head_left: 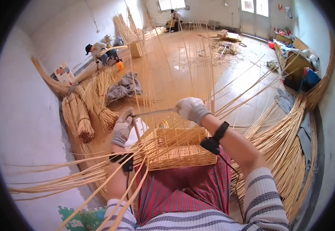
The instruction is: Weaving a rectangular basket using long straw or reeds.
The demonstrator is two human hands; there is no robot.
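Wicker forms the half-woven rectangular basket [173, 148] that rests on my lap, just below and between both hands, with its long unwoven stakes [198, 57] rising upward past my fingers. My left hand [122, 127], gloved in grey, is closed around the near end of a thin metal rod [154, 112]; the fingers are curled tight, not spread. My right hand [190, 109], in a white glove, grips the far end of the same rod in a closed fist. The rod runs nearly level between the two hands, above the basket's far rim. A wooden stick [136, 130] stands just beside my left hand, leaning against the basket's left corner. A black band with a cable sits on each wrist. Loose willow rods [60, 181] fan out below my left hand. Bundled rods [81, 115] lie on the floor beyond my left hand, well apart from it.
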